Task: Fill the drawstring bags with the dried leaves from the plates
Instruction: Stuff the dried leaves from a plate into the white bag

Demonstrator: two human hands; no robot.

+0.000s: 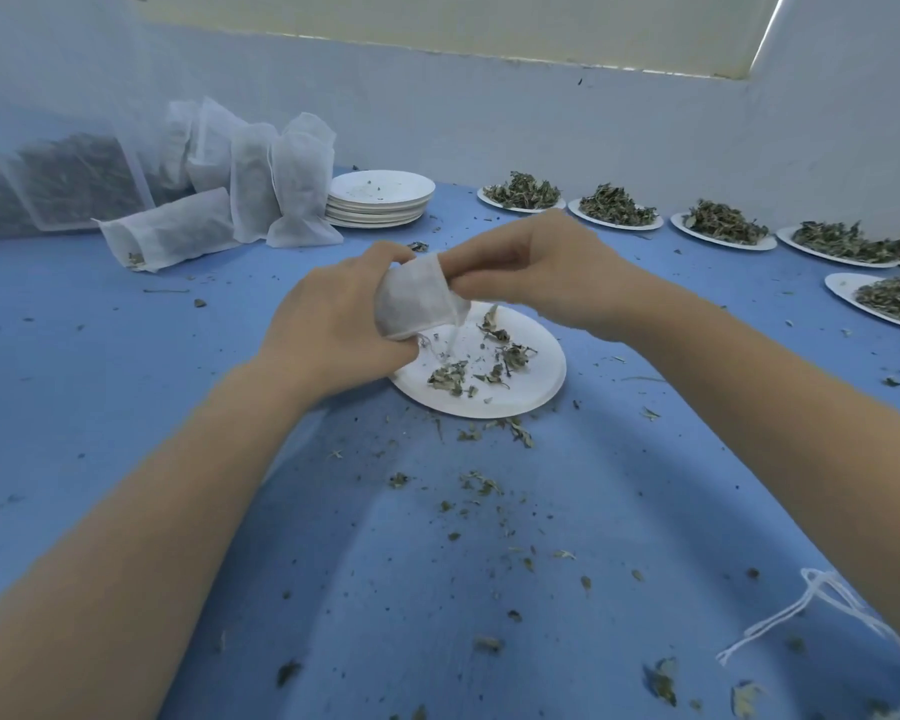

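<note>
Fingers of your left hand point(333, 324) are curled around the small white drawstring bag point(415, 298), holding its body from the left side, just above the left edge of the paper plate point(536, 394). Your right hand point(536, 267) pinches the upper edge of the same bag with thumb and fingers pressed together; you cannot see if the mouth is open. On the plate only a few dried leaves point(494, 358) remain. Filled bags point(281, 189) stand far left beside a stack of empty plates point(380, 200), and more plates with leaves point(614, 207) wait along the wall.
</note>
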